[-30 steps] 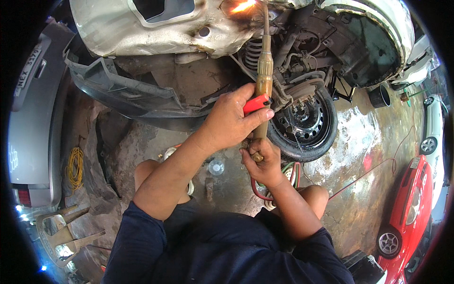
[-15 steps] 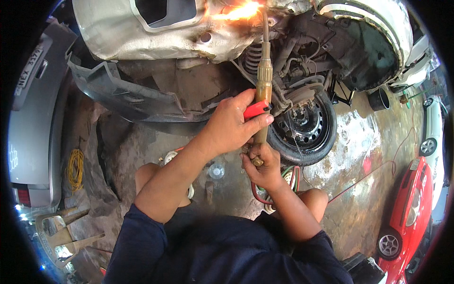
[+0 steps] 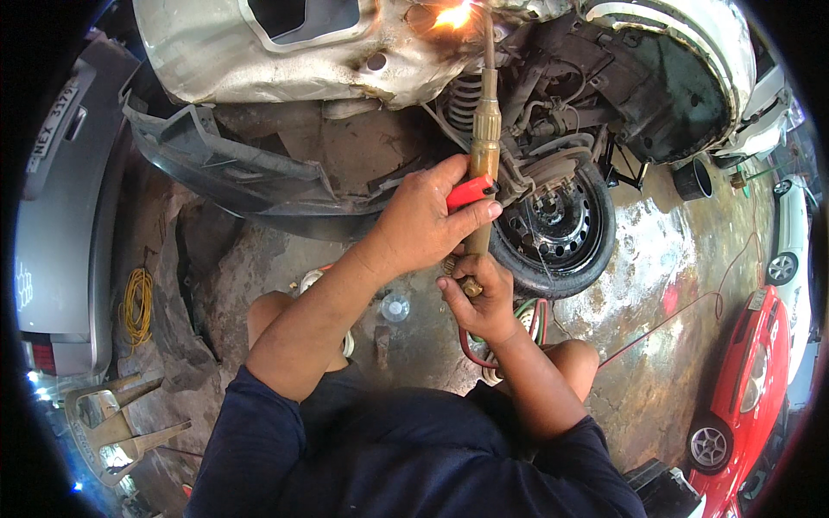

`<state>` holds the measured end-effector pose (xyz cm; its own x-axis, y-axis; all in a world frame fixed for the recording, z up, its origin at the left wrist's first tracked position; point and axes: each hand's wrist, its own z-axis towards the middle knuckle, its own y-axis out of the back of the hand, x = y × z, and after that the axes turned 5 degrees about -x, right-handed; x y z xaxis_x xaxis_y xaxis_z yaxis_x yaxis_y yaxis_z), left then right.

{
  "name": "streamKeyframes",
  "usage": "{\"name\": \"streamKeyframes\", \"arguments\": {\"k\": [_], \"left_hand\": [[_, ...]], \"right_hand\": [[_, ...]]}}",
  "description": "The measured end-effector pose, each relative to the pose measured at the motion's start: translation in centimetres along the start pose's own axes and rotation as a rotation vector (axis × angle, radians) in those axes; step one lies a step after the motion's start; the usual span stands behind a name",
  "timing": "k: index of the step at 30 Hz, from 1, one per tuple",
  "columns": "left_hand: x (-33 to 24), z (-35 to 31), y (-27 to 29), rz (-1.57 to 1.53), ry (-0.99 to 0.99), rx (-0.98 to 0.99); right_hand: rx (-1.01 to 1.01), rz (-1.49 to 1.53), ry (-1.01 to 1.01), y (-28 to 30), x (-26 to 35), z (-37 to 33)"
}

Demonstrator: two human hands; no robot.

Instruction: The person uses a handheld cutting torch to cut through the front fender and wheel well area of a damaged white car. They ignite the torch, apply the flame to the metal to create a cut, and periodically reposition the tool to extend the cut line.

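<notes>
My left hand (image 3: pixel 414 216) is closed around the middle of a brass gas torch (image 3: pixel 486 121), with a red lighter (image 3: pixel 467 192) pinched between thumb and fingers. Lower down, my right hand (image 3: pixel 485 311) grips the torch's valve end, its thumb and fingers by the brass knobs. Red and green hoses (image 3: pixel 540 321) show below that hand. The torch points away from me, and a short bright orange flame (image 3: pixel 454 15) burns by its tip, close to the bare metal car body panel (image 3: pixel 216 56).
A loose dark bumper (image 3: pixel 233 173) lies beneath the panel. Right of the torch are a wheel (image 3: pixel 553 229), a coil spring (image 3: pixel 464 104) and a wheel arch (image 3: pixel 682 95). A grey car (image 3: pixel 65 233) stands left, a red car (image 3: pixel 743 397) right. A coiled yellow cable (image 3: pixel 136 306) rests on the floor.
The flame has shrunk from a long sideways streak to a smaller, compact glow. Both hands keep their grip on the torch and have shifted only slightly.
</notes>
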<state>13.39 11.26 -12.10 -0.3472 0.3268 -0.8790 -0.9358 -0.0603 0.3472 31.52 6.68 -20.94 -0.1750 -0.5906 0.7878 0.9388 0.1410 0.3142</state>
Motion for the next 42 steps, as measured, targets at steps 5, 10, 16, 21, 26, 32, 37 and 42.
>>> {"name": "streamKeyframes", "arguments": {"k": [5,10,16,21,26,32,37,42], "left_hand": [[0.1,-0.13,-0.07,-0.008,-0.014,-0.007],[-0.07,-0.08,0.14,0.002,0.047,0.052],[-0.12,0.28,-0.09,0.016,-0.021,0.008],[-0.09,0.19,0.06,0.023,-0.007,0.01],[-0.08,-0.01,0.18,0.024,-0.013,0.002],[-0.09,0.06,0.13,0.01,0.006,0.028],[-0.25,0.14,0.05,0.038,0.008,0.034],[-0.21,0.21,0.06,0.012,-0.026,0.011]], "right_hand": [[0.01,0.003,-0.011,0.01,0.04,-0.19],[0.001,0.022,-0.028,0.05,0.13,-0.33],[-0.009,-0.001,-0.013,0.17,0.05,-0.07],[0.007,0.024,-0.044,0.19,0.04,0.11],[0.013,0.008,-0.016,0.25,0.09,0.09],[0.018,0.015,-0.036,0.24,0.15,-0.26],[-0.004,-0.001,-0.005,0.2,0.15,-0.16],[-0.005,-0.001,-0.011,0.29,0.14,0.11]]}}
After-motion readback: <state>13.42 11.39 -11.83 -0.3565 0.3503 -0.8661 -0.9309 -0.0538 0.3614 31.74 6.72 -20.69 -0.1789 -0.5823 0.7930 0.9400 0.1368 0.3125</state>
